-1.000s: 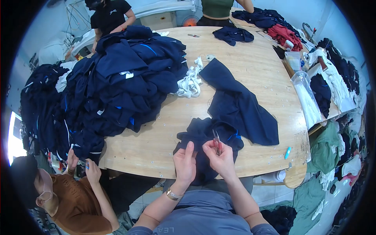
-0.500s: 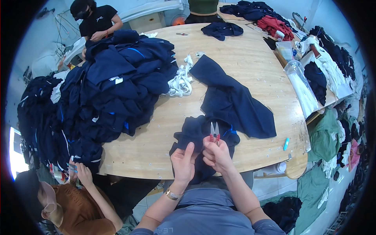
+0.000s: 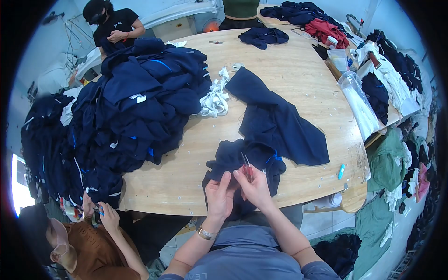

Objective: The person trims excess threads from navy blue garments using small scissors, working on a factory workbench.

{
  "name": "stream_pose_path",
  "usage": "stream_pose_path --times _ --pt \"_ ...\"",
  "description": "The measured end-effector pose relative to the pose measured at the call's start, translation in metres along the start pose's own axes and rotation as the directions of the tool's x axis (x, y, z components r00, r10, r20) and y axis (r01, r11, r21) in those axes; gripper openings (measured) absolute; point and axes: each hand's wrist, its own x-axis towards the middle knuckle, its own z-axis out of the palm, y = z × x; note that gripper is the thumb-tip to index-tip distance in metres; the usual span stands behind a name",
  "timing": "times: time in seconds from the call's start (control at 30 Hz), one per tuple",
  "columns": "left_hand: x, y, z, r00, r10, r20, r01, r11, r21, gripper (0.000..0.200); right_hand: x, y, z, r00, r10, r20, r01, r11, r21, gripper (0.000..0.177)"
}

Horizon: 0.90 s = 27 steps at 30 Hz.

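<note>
Only the head view here, so one pass over it.

Our left hand [image 3: 219, 196] is pinched shut on a fold of the navy garment [image 3: 223, 163], thumb up. Looks to us like that keeps the cloth bunched and steady right where the blades meet it. Our right hand [image 3: 255, 185] is closed around the red handles of the snips [image 3: 246, 166], tips angled up and away from us, touching the cloth just past the left thumb.

The garment sits at the near edge of the table [image 3: 289, 74], half hanging off toward our lap. Probably so both hands can work it close without reaching. Can't tell whether the blades themselves are apart or closed, too small.

A second garment [image 3: 280, 126] lies spread flat just behind it, touching it. The big navy pile [image 3: 140, 102] fills the left side of the table, well within arm's reach. White strips [image 3: 214, 100] sit between the pile and the spread one. A blue pen [image 3: 341, 171] lies near the right edge, apart from everything.

A co-worker [image 3: 93, 247] at lower left has both hands up at the pile's edge.
</note>
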Motion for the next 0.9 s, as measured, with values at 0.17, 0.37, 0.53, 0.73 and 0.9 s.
stream_pose_path --times 0.17,0.37,0.53,0.73,0.9 --pt "0.001 0.013 0.011 0.997 -0.064 -0.035 0.06 0.994 -0.095 0.016 -0.004 -0.009 -0.009 0.956 0.147 0.253 -0.248 0.868 0.431 0.017" --pt "0.006 0.015 0.009 0.992 0.037 -0.117 -0.044 0.997 -0.06 0.018 -0.008 0.005 -0.024 0.968 -0.144 0.207 0.076 0.95 0.303 0.025" --pt "0.003 0.017 0.008 0.994 0.053 -0.093 -0.058 0.997 -0.051 0.018 -0.004 0.003 -0.016 0.876 -0.475 0.084 0.441 0.718 -0.538 0.027" --pt "0.002 0.016 0.008 0.991 0.104 -0.079 -0.105 0.994 -0.006 0.018 -0.001 0.006 -0.016 0.817 -0.555 0.153 0.466 0.481 -0.743 0.03" --pt "0.001 0.011 0.007 0.984 0.159 -0.08 -0.158 0.987 0.023 0.018 -0.001 0.002 -0.018 0.79 -0.581 0.196 0.482 0.391 -0.784 0.03"
